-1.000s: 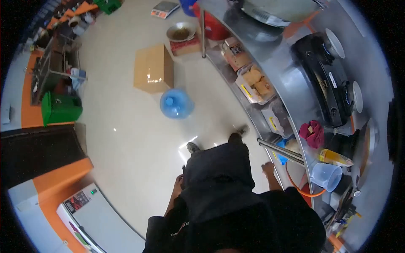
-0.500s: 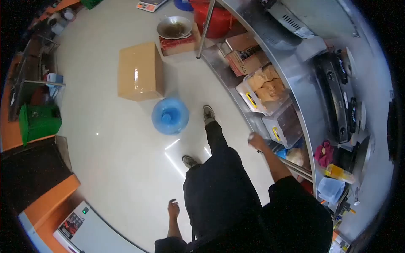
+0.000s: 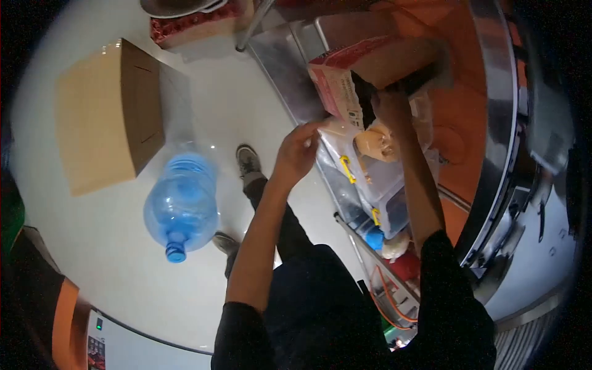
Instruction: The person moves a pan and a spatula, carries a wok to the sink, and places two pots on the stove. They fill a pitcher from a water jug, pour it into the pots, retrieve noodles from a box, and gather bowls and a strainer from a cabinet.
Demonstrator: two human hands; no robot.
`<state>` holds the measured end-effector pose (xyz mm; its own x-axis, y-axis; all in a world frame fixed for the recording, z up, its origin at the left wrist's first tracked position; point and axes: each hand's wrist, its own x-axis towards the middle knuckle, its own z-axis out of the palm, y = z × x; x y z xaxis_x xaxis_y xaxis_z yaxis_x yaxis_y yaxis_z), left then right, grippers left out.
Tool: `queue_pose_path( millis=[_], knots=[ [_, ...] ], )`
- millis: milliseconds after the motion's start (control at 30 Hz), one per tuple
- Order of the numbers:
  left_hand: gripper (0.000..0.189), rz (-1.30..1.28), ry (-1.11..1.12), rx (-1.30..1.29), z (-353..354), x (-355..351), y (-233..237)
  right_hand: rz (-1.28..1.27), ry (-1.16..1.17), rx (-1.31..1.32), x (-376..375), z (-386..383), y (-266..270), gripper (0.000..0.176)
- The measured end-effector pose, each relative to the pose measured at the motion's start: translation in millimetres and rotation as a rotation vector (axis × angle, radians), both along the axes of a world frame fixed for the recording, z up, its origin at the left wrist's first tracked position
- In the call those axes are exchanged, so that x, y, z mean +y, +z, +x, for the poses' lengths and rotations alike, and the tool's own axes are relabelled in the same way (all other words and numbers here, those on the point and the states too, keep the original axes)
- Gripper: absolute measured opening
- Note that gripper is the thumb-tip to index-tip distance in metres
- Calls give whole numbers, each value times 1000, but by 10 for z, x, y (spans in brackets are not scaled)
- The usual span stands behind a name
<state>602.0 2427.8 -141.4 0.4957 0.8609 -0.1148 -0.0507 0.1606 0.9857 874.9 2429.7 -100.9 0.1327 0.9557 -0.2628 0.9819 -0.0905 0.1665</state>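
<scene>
My right hand (image 3: 392, 108) reaches into the open side of a red and brown carton (image 3: 338, 86) on the low steel shelf; its fingertips are lost in the dark opening. Near the carton's lower corner is my left hand (image 3: 299, 151), its fingers bent forward and their tips blurred by the corner of a plastic tub. Brown paper-like packages (image 3: 377, 143) lie in that clear tub (image 3: 362, 161), which has a yellow latch. A second lidded tub (image 3: 394, 209) stands beside it.
A blue water bottle (image 3: 182, 203) lies on the floor left of my feet, beside a large cardboard box (image 3: 95, 117). A metal pan (image 3: 176, 6) rests on a red-patterned box (image 3: 197, 28). The steel counter edge (image 3: 502, 123) runs along the right.
I have bent closer to the low shelf. My right hand has moved from beside the shelf to the carton, and my left hand has risen from low down to the shelf front.
</scene>
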Motion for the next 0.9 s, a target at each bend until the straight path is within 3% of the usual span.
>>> queue_pose_path(
  millis=[33, 67, 133, 167, 200, 267, 467, 600, 667, 800, 900],
  knots=[
    [34, 282, 24, 51, 349, 82, -168, -50, -64, -28, -57, 68, 62, 24],
    [34, 264, 32, 38, 567, 141, -99, -68, -58, -43, -90, 40, 158, 24],
    [41, 55, -143, 260, 936, 279, 3, -304, -378, -30, -103, 20, 263, 28],
    [41, 47, -148, 248, 1036, 248, -31, -363, -387, -151, -226, 281, -48, 39],
    [43, 30, -159, 275, 1102, 201, -114, -429, -393, -270, -358, 551, -362, 65],
    [44, 12, -173, 308, 1104, 96, -275, -259, -395, -143, -284, 465, -659, 49],
    [43, -282, -64, 217, 48, -467, -607, -122, -435, -62, -211, 415, -1368, 47],
    [36, -405, -89, 449, -778, -930, -637, -114, -460, -72, -115, 426, -1546, 47],
    [35, -468, -53, 434, -1127, -1327, -902, -109, -464, -73, -43, 421, -1600, 47],
    [34, -553, -93, 514, -1283, -1440, -728, -119, -452, -72, 163, 414, -1678, 47],
    [27, -460, -185, 588, -1297, -1513, -801, -122, -456, -67, 344, 440, -1699, 47]
  ],
)
